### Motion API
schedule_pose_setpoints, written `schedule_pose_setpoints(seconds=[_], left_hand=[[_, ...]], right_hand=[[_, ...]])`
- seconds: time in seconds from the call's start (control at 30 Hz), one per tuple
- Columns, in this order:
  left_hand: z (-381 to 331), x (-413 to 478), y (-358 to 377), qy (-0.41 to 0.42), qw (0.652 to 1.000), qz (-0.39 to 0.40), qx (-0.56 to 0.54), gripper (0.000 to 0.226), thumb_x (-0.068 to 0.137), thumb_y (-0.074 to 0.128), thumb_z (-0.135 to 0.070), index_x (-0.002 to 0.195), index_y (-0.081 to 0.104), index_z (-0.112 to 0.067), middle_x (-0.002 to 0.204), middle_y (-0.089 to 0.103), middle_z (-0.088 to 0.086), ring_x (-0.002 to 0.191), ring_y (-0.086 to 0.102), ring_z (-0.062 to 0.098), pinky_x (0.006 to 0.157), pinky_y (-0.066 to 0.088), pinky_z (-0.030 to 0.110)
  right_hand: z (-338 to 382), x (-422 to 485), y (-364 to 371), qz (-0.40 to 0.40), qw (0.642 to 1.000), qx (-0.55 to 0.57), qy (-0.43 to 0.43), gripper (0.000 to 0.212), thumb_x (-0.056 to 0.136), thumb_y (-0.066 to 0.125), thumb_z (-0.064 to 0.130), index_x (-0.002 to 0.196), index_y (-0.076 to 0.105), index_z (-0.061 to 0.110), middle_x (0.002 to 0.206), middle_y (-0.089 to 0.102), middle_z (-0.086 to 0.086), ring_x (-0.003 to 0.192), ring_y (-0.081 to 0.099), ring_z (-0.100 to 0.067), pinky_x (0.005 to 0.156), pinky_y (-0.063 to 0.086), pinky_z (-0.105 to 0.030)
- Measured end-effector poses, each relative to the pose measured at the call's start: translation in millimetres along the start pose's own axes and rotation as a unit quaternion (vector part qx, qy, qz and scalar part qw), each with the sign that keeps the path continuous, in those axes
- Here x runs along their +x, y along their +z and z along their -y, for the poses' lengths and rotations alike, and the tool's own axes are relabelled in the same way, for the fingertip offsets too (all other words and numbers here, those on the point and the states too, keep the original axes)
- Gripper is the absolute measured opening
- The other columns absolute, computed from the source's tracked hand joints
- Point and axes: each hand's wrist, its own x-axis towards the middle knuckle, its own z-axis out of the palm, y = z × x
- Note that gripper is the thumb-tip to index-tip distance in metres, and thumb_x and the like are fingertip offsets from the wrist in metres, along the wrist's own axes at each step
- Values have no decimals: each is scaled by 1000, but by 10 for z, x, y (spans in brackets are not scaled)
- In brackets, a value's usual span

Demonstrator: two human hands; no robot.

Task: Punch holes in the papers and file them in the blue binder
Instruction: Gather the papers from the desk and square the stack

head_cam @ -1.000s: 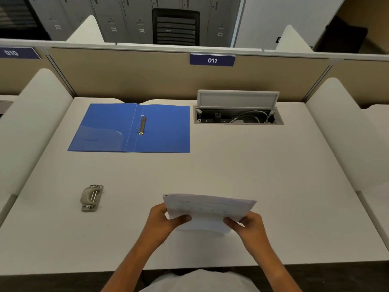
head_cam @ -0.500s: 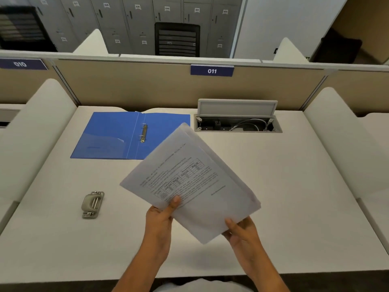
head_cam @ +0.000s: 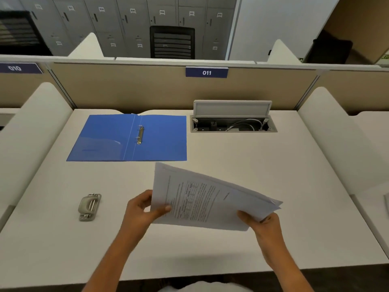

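I hold a stack of printed white papers [head_cam: 202,199] above the desk's near middle, turned sideways with the text running across. My left hand [head_cam: 141,209] pinches the stack's left edge, thumb on top. At the lower right corner my right hand [head_cam: 263,222] grips it from below. The blue binder [head_cam: 160,140] lies open flat at the back left, its metal rings [head_cam: 140,134] on the spine. A grey hole punch [head_cam: 89,206] rests on the desk left of my left hand.
The white desk [head_cam: 273,165] has an open cable box [head_cam: 232,123] with a raised lid at the back right. White rounded side dividers [head_cam: 31,127] flank both sides and a beige partition [head_cam: 126,89] closes the back.
The papers went from held low and edge-on, to tilted up as a diamond, to rotated sideways and lower now. Both hands kept hold of them. The view tilted slightly.
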Motion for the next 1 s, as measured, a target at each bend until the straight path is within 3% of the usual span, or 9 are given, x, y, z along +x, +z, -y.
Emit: schedule_pose_setpoints(seconds=[0.27,0.4,0.47,0.57,0.67,0.73,0.83,0.9,1.0], left_hand=[[325,166,79,1,996,19,83,27,78,89,-3,91,82,-25,89,82,-8,84,77,7,72,60,20],[747,157,84,-48,989,63,125,18,76,92,-12,90,86,-21,95,83,0,92,78,19,87,62,36],[894,114,104,-60,988,54,135,13,79,87,-19,86,86,-30,97,83,-8,94,79,20,87,63,32],[993,91,80,-86,991,33,97,36,97,67,1,81,86,-25,98,83,1,92,77,38,79,61,44],[970,101,42,-57,993,23,96,31,96,66,6,89,84,-18,98,81,11,87,77,36,75,61,46],[932,96,41,-43,993,32,103,26,91,74,6,89,84,-18,96,81,4,87,78,25,72,63,40],[917,103,107,-61,985,51,151,25,83,88,-13,90,81,-36,91,79,-20,91,74,2,75,60,18],[894,86,150,-76,985,59,144,29,80,90,-24,96,75,-43,88,77,-33,91,73,-7,76,59,13],[831,71,170,-76,990,47,113,33,79,89,-28,107,74,-36,93,78,-32,94,75,-3,78,61,15]], right_hand=[[-238,115,-35,27,998,-63,-7,36,81,86,2,99,75,31,87,81,20,81,75,1,68,59,-16],[-498,106,-101,88,988,-127,19,23,88,79,1,93,87,22,94,84,5,90,78,-8,78,60,-21],[-603,105,-138,92,986,-136,15,20,91,75,-1,94,87,15,98,84,-3,95,79,-19,85,64,-30],[-661,144,-187,65,992,-100,29,25,93,67,-8,91,86,8,93,83,-17,86,79,-39,76,66,-39],[-630,181,-233,63,993,-92,34,23,92,66,-9,95,84,3,90,82,-21,77,78,-35,68,64,-35],[-632,189,-242,60,994,-90,31,21,92,67,-10,93,84,2,90,83,-16,79,79,-27,71,65,-33],[-739,187,-234,68,988,-128,46,24,87,78,-5,96,82,16,91,84,5,85,78,-9,74,60,-20],[-795,155,-226,62,990,-103,77,32,79,88,3,106,78,18,96,84,7,90,78,-10,78,62,-22],[-747,115,-204,45,993,-76,77,52,59,97,39,101,79,15,93,84,1,87,79,-15,75,63,-24]])
